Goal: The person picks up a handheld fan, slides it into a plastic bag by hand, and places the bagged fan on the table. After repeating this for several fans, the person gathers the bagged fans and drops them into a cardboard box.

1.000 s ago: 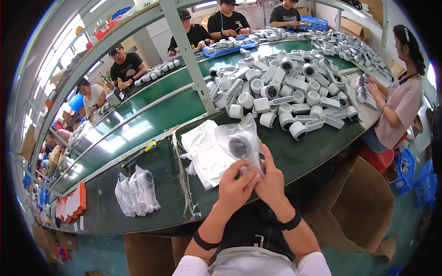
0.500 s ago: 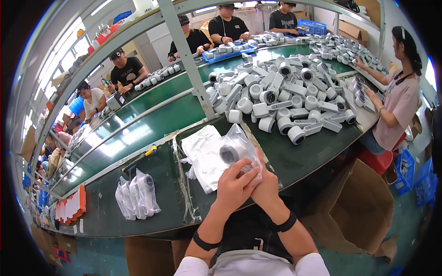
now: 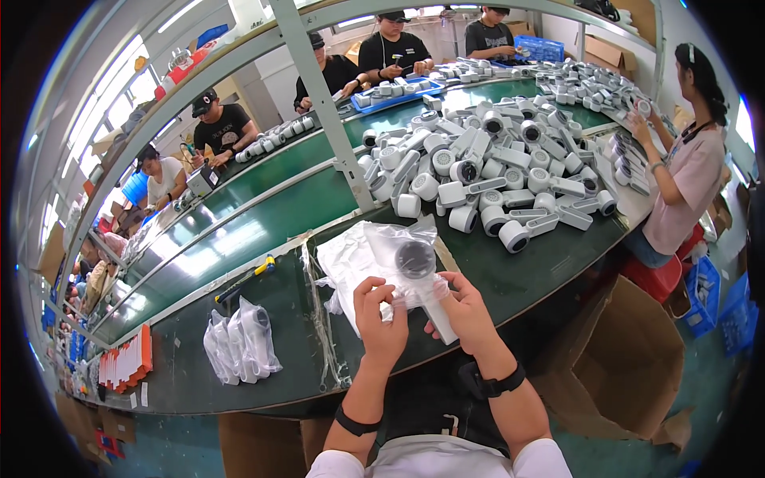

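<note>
A white hair-dryer-like device point(image 3: 440, 315) with a round barrel and a flat handle is between my hands. Its barrel sits inside a clear plastic bag point(image 3: 410, 235), and its handle sticks out toward me. My right hand point(image 3: 468, 317) is closed around the handle and the bag's edge. My left hand point(image 3: 381, 319) has its fingers bent at the bag's left edge, seemingly pinching the film. Beneath lies a stack of flat white plastic bags point(image 3: 343, 259) on the dark green table. To the left, several bagged devices point(image 3: 239, 342) lie side by side.
A large heap of bare devices point(image 3: 486, 163) covers the table ahead right. A yellow-and-black tool point(image 3: 247, 279) lies left, beyond orange-and-white boxes point(image 3: 127, 358). A metal post point(image 3: 327, 103) rises ahead. An open carton point(image 3: 617, 358) stands at right, near a co-worker point(image 3: 677, 167).
My hands have moved apart, and the device's handle now shows between them. The bagged barrel has shifted slightly right. At right, the co-worker has raised a piece in their hands.
</note>
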### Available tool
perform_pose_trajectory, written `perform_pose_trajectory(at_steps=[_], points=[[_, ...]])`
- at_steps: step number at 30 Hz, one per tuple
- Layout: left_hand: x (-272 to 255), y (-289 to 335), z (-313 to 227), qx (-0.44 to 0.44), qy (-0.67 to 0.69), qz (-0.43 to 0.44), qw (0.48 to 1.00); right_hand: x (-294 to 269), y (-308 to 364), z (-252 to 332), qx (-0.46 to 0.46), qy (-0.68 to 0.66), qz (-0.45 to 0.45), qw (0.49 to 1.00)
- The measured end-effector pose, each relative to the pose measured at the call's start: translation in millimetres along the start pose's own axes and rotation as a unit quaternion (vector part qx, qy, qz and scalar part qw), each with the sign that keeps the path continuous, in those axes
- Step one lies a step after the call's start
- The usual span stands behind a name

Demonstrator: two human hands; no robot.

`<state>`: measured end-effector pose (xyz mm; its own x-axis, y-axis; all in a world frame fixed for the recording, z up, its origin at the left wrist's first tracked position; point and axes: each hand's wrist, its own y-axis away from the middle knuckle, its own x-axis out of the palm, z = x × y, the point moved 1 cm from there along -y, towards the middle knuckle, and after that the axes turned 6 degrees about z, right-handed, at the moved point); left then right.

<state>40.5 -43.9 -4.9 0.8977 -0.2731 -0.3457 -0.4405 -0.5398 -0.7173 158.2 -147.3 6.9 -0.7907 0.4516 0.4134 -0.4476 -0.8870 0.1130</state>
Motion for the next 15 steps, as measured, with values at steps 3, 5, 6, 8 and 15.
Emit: perform_pose_trajectory(at_steps=[3,5,6,8,15], points=[[3.8,1.6,10.5,-0.022,0.022,-0.033,0.999,1.5,-0.5,3.7,0.025,-0.053,0.018,0.998],[5.7,1.7,16.3,-0.012,0.003,-0.026,1.0,3.5,-1.8,3.8,0.037,-0.096,0.032,0.994],[5.9,3.7,15.6,-0.012,0.002,-0.027,1.0,4.8,-3.5,2.4,0.035,-0.126,0.023,0.991],[10.9,12.0,14.3,-0.081,0.014,0.045,0.996,8.3,-4.7,2.3,0.031,-0.154,0.013,0.987],[11.6,29.6,-10.5,-0.055,0.172,0.127,0.975,0.8,-22.4,-32.8,-0.155,0.005,-0.157,0.975]])
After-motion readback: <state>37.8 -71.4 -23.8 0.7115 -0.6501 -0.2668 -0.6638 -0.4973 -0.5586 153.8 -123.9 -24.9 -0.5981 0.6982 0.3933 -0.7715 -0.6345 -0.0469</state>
